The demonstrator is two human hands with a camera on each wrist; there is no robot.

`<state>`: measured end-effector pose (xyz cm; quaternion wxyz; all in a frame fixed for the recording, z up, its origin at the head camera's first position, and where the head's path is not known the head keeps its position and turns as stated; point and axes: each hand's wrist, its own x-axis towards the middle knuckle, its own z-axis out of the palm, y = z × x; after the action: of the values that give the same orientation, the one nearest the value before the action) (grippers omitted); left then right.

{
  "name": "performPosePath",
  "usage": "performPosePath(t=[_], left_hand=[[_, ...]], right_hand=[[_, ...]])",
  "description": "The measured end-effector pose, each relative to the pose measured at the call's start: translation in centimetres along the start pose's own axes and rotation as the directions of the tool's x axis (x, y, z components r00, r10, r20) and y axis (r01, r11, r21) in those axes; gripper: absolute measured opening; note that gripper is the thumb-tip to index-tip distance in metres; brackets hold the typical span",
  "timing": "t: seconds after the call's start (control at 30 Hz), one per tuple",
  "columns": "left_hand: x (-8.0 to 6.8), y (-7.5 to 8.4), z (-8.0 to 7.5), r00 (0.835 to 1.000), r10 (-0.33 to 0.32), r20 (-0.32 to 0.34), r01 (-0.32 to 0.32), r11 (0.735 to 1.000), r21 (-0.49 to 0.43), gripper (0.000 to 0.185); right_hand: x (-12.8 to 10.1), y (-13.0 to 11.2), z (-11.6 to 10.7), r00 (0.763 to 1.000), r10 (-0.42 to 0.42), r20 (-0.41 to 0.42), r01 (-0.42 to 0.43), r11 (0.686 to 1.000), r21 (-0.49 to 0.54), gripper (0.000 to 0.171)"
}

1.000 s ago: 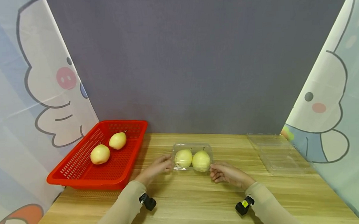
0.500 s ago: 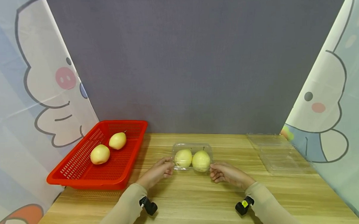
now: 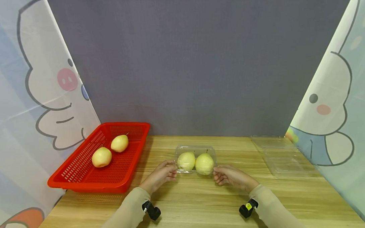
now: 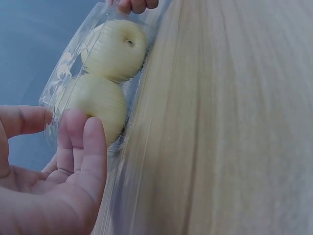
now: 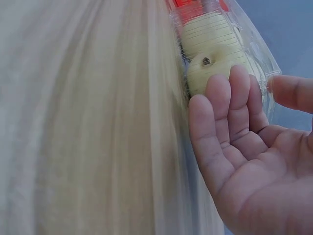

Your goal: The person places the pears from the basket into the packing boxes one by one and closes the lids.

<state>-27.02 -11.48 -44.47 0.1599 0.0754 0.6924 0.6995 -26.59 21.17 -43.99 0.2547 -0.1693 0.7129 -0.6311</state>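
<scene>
From the head view, a clear plastic box [image 3: 196, 162] with two pears [image 3: 196, 162] sits mid-table [image 3: 204, 207]; the left hand [image 3: 160, 175] and right hand [image 3: 230, 176] touch its two ends. A red basket [image 3: 82, 183] at left holds two more pears.

In the left wrist view, that hand's fingers [image 4: 80, 147] lie fairly straight against the box's end, thumb apart, not clenched.

In the right wrist view, the fingers [image 5: 225, 107] likewise rest relaxed against the other end.

The thin plastic looks slippery; uneven pressure from such light contact could skew the box or buckle its wall.
</scene>
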Motion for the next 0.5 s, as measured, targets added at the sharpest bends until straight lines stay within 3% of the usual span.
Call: performPosePath(t=[0.23,0.5], left_hand=[[0.11,-0.15,-0.1,1.0,0.001,0.007,-0.001,1.0,-0.008,0.05],[0.09,-0.15,-0.17,1.0,-0.001,0.01,0.001,1.0,-0.007,0.052]], right_hand=[[0.15,-0.23,-0.06,1.0,0.017,-0.017,-0.017,1.0,-0.024,0.031],[0.03,-0.32,-0.22,1.0,-0.009,0.018,0.01,0.999,-0.044,0.029]])
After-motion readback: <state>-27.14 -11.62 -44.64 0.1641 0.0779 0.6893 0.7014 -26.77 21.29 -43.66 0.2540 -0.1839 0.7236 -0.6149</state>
